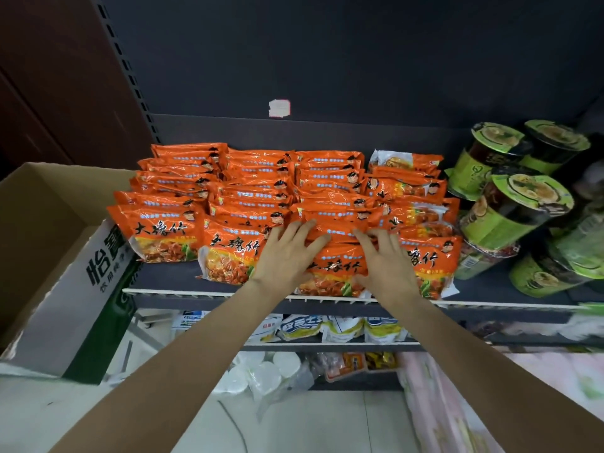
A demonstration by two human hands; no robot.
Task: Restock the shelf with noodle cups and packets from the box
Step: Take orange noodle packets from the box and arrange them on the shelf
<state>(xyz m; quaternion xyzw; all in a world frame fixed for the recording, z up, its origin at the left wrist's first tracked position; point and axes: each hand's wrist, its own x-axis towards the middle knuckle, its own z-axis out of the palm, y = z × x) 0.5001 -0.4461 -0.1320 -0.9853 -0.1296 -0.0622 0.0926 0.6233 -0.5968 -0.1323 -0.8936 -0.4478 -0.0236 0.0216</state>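
1. While pressed flat on the front orange packet [330, 253], left hand [287, 256] and right hand [385, 263] lie with fingers spread, gripping nothing.
2. Packet under both palms, on the shelf [163, 276] edge, beside green noodle cups [510, 210].
3. Box [58, 256] at far left.

The left hand [287, 253] and right hand [387, 261] cover most of the front orange noodle packet [330, 259], hiding its label's middle. Packets in the rows behind overlap, so only their top edges show. The green noodle cups [510, 204] at the right smear into blur toward the picture's edge, their print unreadable. The cardboard box [49, 223] is cut off at the left, and its inside cannot be seen. Goods on the lower shelf [327, 346] are blurred and partly hidden by both forearms
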